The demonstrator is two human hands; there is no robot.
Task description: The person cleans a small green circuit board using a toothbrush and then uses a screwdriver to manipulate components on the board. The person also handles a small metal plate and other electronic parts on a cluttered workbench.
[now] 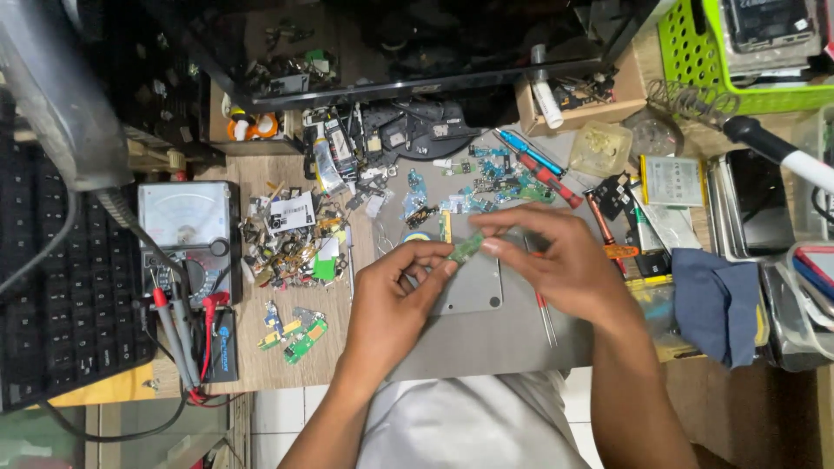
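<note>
Both my hands meet over the middle of a cluttered wooden workbench. My left hand (pixel 395 300) and my right hand (pixel 556 260) together pinch a small green circuit board (pixel 467 247) between their fingertips. It is held just above a grey metal plate (pixel 473 291) that lies on a grey work mat (pixel 486 339). Thin tweezers (pixel 546 321) lie on the mat under my right wrist.
A heap of small phone parts (pixel 295 239) and an analog multimeter (pixel 185 230) with red and black probes lie left. Screwdrivers (pixel 539 169), flat batteries (pixel 671 181), a blue cloth (pixel 717 300) and a green basket (pixel 738 61) are right. A black keyboard (pixel 61 295) fills the far left.
</note>
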